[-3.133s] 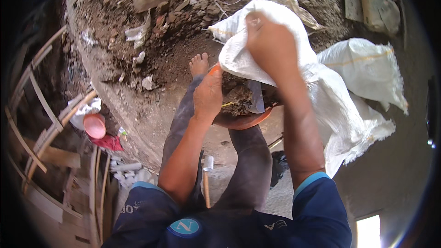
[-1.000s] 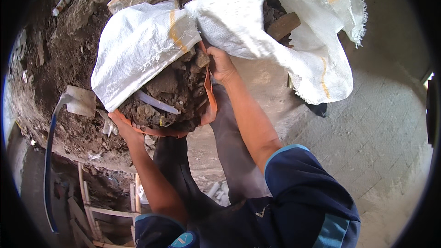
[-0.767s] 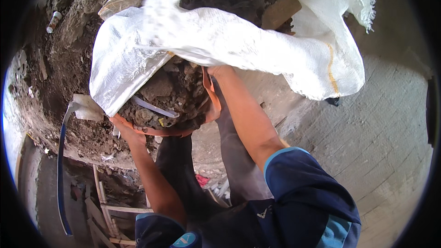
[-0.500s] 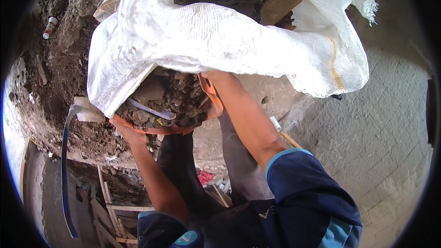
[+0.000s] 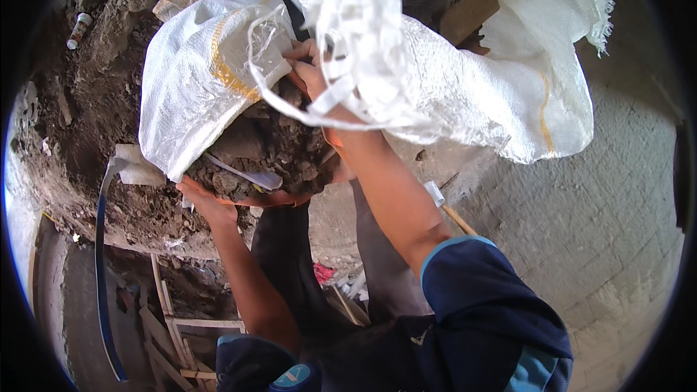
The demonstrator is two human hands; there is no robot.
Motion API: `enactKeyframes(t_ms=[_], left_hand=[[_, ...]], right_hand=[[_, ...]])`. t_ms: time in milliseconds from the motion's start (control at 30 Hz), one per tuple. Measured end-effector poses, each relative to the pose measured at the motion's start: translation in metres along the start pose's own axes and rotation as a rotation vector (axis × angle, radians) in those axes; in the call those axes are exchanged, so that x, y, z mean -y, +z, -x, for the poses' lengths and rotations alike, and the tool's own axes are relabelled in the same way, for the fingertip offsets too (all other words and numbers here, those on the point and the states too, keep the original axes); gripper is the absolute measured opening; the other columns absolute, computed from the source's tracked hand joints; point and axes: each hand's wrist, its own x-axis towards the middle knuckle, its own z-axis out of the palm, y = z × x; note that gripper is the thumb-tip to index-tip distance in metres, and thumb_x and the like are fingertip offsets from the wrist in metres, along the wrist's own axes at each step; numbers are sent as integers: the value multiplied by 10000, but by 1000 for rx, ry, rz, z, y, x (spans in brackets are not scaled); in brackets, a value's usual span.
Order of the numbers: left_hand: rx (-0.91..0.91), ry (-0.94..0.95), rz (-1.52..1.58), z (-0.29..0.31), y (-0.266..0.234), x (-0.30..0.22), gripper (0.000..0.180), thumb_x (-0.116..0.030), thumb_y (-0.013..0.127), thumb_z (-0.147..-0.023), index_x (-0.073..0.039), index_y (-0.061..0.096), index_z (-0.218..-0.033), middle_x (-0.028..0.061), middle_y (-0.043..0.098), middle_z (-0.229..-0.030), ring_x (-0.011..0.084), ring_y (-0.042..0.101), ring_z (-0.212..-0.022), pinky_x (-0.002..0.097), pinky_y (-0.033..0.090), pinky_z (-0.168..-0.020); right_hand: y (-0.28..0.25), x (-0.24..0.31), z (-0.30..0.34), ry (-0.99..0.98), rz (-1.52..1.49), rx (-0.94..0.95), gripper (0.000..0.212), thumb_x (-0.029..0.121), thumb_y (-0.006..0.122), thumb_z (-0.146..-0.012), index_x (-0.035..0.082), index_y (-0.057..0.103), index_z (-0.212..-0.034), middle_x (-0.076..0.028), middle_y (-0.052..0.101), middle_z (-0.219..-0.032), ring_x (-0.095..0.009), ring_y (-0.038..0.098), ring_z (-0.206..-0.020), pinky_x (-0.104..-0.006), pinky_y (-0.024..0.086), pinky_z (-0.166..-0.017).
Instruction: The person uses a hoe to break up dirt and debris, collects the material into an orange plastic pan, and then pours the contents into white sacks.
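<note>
So, going by the head view (the only one there is): the orange basin (image 5: 279, 202) sits just over the person's legs, loaded with dark rubble (image 5: 243, 138), and a white sack (image 5: 185, 80) is draped over it from roughly 8 round to 12 o'clock. The left hand (image 5: 210, 205) is at the basin's 8 o'clock, fingers clamped on the rim right by the sack's lower corner. The right hand (image 5: 311, 76) is up at 1 o'clock, fingers bent at the sack's edge by the rim; loose strips hang in front, so I can't tell if they're gripping. A second white sack (image 5: 501, 94) gapes at 2 o'clock.

My read: the step in hand is fitting the sack's mouth over the basin. Next move calls for getting the 1 o'clock edge snug over the rim, left side held steady, before any tipping.
</note>
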Motion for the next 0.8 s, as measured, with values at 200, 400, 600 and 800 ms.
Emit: enactKeyframes(t_ms=[200,400,600,800], left_hand=[[122,33,144,-17,-18,17,824,-723,243,-926,-226,53,-1555,70,34,-1615,300,115,-1471,478,170,-1175],[167,62,164,-14,-16,17,816,-724,231,-926,-235,46,-1554,60,26,-1616,300,105,-1473,487,163,-1176],[131,26,112,-10,-14,13,797,-723,210,-928,-263,24,-1552,42,0,-1618,299,90,-1476,513,173,-1171],[56,-5,62,11,3,0,762,-693,192,-947,-258,27,-1551,41,-22,-1617,299,90,-1476,520,173,-1172]], right_hand=[[5,6,24,10,39,74,233,165,633,-906,63,639,-1114,-38,633,-1068,-136,588,-957,-286,495,-871],[-15,-2,27,83,-23,91,226,170,650,-910,71,641,-1113,-29,630,-1074,-128,583,-960,-279,495,-871],[-21,-14,20,120,-127,18,250,145,676,-888,91,613,-1124,-32,603,-1107,-149,557,-1022,-311,485,-896],[6,9,55,-257,636,-110,256,157,609,-915,49,596,-1147,-93,604,-1151,-205,557,-1048,-377,448,-957]])
